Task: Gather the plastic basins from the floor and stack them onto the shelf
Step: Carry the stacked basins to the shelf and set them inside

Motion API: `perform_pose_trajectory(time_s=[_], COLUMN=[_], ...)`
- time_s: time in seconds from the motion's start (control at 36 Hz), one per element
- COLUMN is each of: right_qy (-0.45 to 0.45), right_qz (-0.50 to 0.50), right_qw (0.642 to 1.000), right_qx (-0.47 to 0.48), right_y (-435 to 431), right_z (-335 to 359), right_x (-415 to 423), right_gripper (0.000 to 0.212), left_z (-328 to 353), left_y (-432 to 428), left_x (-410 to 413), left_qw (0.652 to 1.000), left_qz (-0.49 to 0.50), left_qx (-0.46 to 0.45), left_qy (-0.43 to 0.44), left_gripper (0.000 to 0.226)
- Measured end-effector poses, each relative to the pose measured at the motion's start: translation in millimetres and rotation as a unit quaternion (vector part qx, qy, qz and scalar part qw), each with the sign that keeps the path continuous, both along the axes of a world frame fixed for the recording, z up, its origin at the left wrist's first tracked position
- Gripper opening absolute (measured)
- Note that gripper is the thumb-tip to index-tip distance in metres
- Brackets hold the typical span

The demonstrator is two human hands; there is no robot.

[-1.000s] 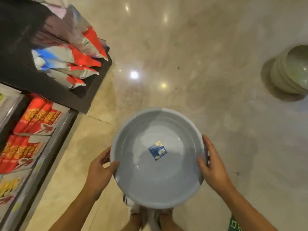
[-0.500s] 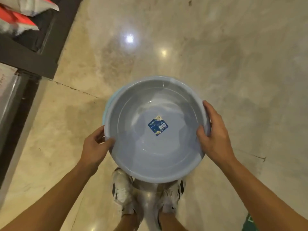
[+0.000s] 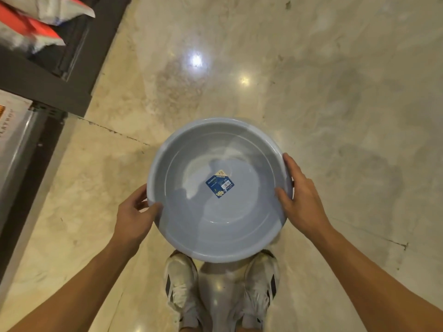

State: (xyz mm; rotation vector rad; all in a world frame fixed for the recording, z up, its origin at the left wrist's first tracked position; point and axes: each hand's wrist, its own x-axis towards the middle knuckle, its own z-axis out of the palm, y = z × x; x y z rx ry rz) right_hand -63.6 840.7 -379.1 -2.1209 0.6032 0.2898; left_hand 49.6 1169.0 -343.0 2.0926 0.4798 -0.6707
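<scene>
Basin (image 3: 215, 233) of pale blue-grey plastic, round and empty, held in the air at the centre of the view, mouth up, above a polished beige stone floor (image 3: 335, 97) that fills most of the frame.

At 10 o'clock the dark corner of a shelf (image 3: 48, 89) juts in, with red and white packets (image 3: 31, 29) lying on it. I judge it the place the basin is bound for; it is well apart from my hands at this moment.

My two bare forearms come up from 7 and 5 o'clock. My left hand (image 3: 133, 216) grips the rim at the basin's 8 o'clock, thumb hooked over the lip and fingers curled under the outside. My right hand (image 3: 302, 200) grips the rim at 3 o'clock in the same way, thumb inside, fingers wrapped along the outer edge. Holding opposite sides keeps the wide, light bowl level and steady while I carry it.

Directly below the basin, at 6 o'clock, are my white shoes (image 3: 182, 286), side by side on the floor. A small blue label (image 3: 220, 186) is stuck to the middle of the basin's base.

Half a second ago the view was nearly identical, with the same grip. A second ago a stack of pale green basins showed on the floor at 2 o'clock; it is out of frame now, and my shoes have come fully into view.
</scene>
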Motion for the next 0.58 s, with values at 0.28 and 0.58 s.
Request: perform_pose_trajectory(time_s=[0.28, 0.58], right_qy=[-0.038, -0.007], right_qz=[0.001, -0.088], right_qw=[0.999, 0.991], right_qx=[-0.001, 0.099], right_y=[13, 21], right_z=[-23, -44], right_x=[11, 14], right_gripper=[0.068, 0.074], left_z=[-23, -47], left_y=[8, 10], left_x=[9, 8], left_qw=[1.0, 0.998], left_qz=[-0.018, -0.032], left_qx=[0.025, -0.047], left_qy=[-0.005, 0.017], left_gripper=[0.053, 0.087])
